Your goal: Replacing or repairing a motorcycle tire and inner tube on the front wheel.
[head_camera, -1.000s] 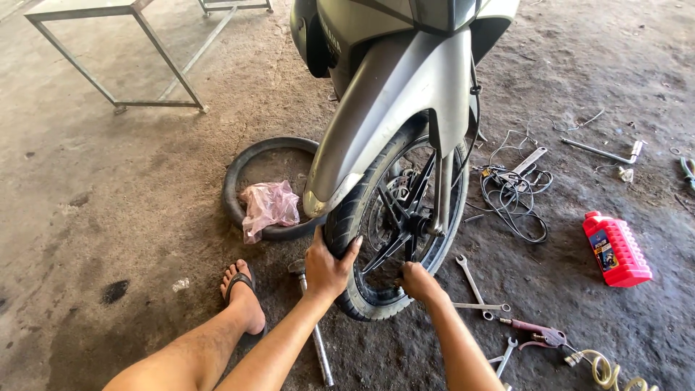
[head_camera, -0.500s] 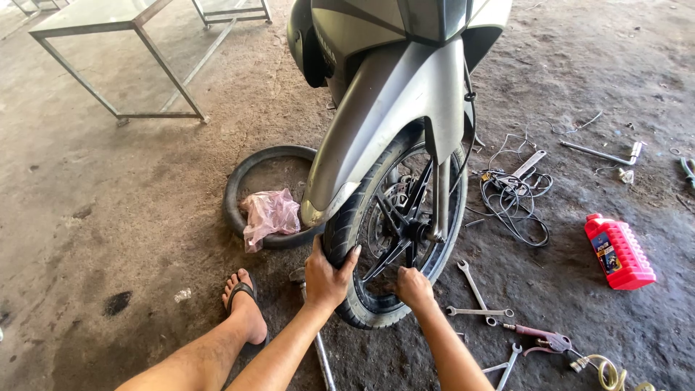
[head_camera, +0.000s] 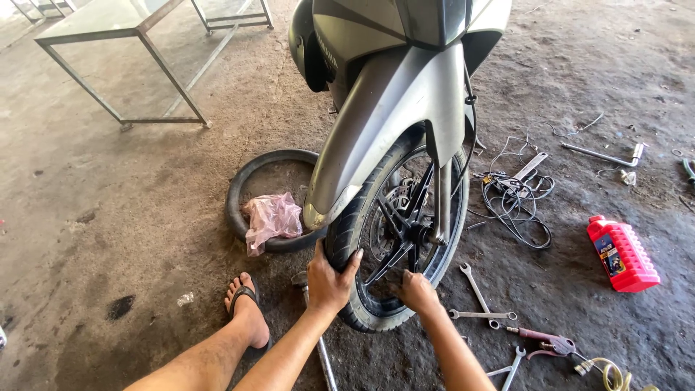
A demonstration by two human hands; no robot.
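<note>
Head view, concrete floor (head_camera: 108,210). A grey motorbike (head_camera: 391,94) is standing near the middle of the floor, its front wheel (head_camera: 394,239) resting on the ground under a grey mudguard (head_camera: 384,130).

Left hand (head_camera: 329,279) is gripping the black tyre (head_camera: 346,232) on its near lower edge: fingers are wrapping over the tread, thumb pressing the sidewall, so the fingers are clamped on the rubber. Right hand (head_camera: 418,291) is reaching in at the lower rim beside the black spokes; fingers are curling inward and mostly hidden, and I cannot tell whether they are closed on anything.

A bare foot in a sandal (head_camera: 246,311) is resting on the floor just to the left of the left forearm.

A loose tyre (head_camera: 242,195) is lying flat just beside the wheel, with a pink plastic bag (head_camera: 271,217) draped over its near edge. Spanners (head_camera: 478,300) are lying close to the right hand; red-handled pliers (head_camera: 543,340) are lying nearer the bottom edge of the floor. A bundle of black cable (head_camera: 517,203) is sitting right of the wheel, a red bottle (head_camera: 622,253) lying on its side toward the right edge. A metal-framed table (head_camera: 130,43) is standing at the far left corner.
</note>
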